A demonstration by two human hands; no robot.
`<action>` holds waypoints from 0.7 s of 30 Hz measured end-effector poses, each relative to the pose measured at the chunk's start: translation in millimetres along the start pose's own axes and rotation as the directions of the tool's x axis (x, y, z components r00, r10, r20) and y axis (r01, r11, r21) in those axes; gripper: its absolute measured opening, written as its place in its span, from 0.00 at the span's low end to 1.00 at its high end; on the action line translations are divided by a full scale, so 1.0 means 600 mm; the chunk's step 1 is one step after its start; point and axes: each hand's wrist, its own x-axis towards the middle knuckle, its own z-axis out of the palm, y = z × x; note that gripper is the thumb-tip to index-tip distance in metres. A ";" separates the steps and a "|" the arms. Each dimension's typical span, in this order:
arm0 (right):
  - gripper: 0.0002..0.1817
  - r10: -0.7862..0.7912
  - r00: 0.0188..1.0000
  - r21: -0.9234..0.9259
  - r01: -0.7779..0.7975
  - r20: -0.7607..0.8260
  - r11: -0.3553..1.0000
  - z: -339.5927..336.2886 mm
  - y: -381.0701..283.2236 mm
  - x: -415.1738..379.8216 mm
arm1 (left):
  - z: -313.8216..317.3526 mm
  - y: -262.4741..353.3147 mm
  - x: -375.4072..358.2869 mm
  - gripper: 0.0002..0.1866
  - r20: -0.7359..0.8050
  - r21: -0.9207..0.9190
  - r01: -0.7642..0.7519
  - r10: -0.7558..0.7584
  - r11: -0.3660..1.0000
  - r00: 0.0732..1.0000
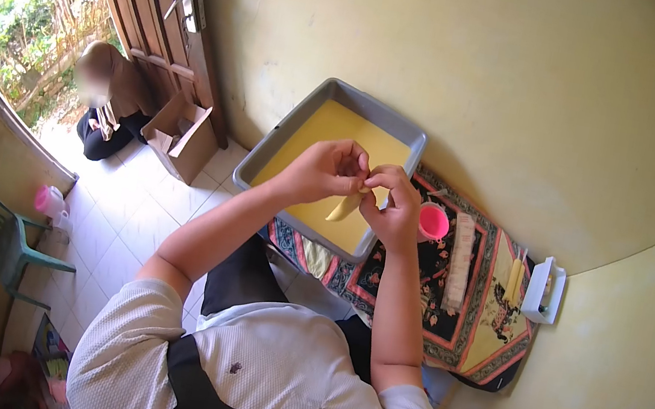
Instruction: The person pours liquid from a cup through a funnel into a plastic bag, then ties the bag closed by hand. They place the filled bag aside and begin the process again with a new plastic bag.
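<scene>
Both my hands meet over the grey tub [252, 164], which holds yellow liquid [331, 131]. Between them hangs a narrow, pointed yellow pouch [343, 207] that looks like a filled plastic sleeve. My left hand [324, 171] pinches its top end with thumb and fingers. Close against it, fingertip to fingertip, my right hand [393, 205] is also closed on the top of the pouch. A bright pink cup or funnel [433, 221] stands just beyond my right hand.
Patterned cloth [484, 356] covers the low table under the tub. On it lie a pale flat strip [458, 265], slim yellow tubes [515, 281] and a white holder [543, 291]. By the wooden door [159, 20] sit a person [115, 104] and a cardboard box [182, 141]. A green chair [10, 238] stands left.
</scene>
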 end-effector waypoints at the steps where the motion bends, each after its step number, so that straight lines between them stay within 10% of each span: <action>1: 0.16 0.013 1.000 0.000 -0.013 -0.012 1.000 0.000 0.003 -0.002 | 0.004 0.002 -0.002 0.13 -0.032 0.058 0.002 -0.001 0.998 0.999; 10: 0.15 0.067 0.996 0.022 -0.066 -0.060 0.998 -0.002 -0.002 -0.001 | 0.034 0.078 -0.012 0.10 -0.073 0.626 -0.100 0.186 0.773 0.980; 21: 0.15 -0.079 0.997 -0.071 0.078 -0.013 0.994 -0.010 -0.010 0.018 | 0.044 0.111 -0.005 0.07 0.029 0.819 -0.178 0.271 0.545 0.962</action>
